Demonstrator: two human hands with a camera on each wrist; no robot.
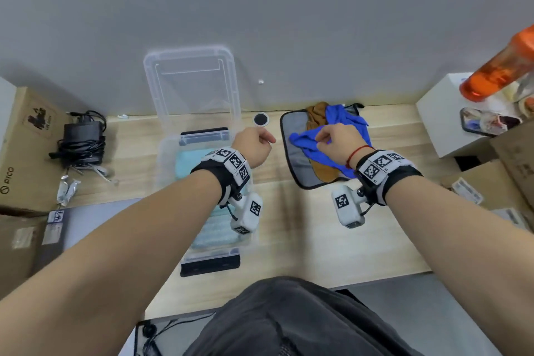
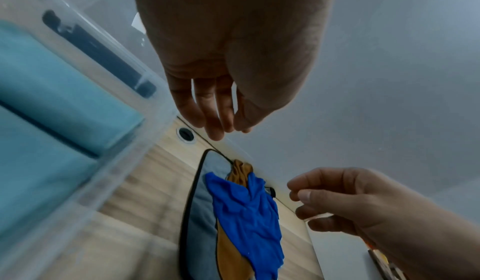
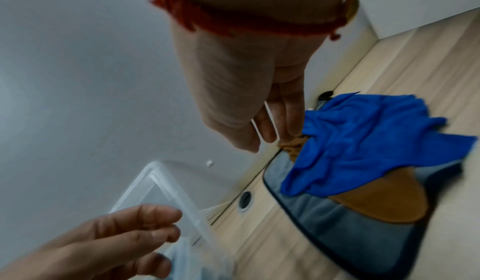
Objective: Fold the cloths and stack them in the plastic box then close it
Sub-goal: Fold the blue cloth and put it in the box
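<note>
Right hand [image 1: 338,141] is right of centre in the head view, above the blue cloth [image 1: 312,141]. Fingers hang loosely curled; in the right wrist view the fingertips [image 3: 269,134] sit just above the cloth pile, holding nothing that shows. In the head view it could be touching the blue cloth, can't tell for sure. Red string on that wrist.

Left hand [image 1: 254,144] is at frame centre, between the plastic box [image 1: 161,153] and the cloth pile, fingers relaxed and pointing down, empty. Left wrist view shows its fingers [image 2: 213,120] close together, hanging in the air above the table [image 1: 318,240].

Blue cloth lies crumpled on top of a brown cloth [image 1: 323,170], both on a grey cloth [image 1: 294,153] with dark edging spread flat, right of centre near the wall.

Plastic box is left of centre, open, with folded light-blue cloths [image 1: 187,165] inside. Its clear lid [image 1: 190,78] stands upright behind it against the wall, upper centre-left. Black latches show at the box's near and far ends.

Round cable hole [image 1: 261,119] in the table between box and cloths. Black power adapter with cables [image 1: 82,139] at the left, cardboard box [image 1: 26,147] far left. Orange bottle [image 1: 502,63] upper right.
</note>
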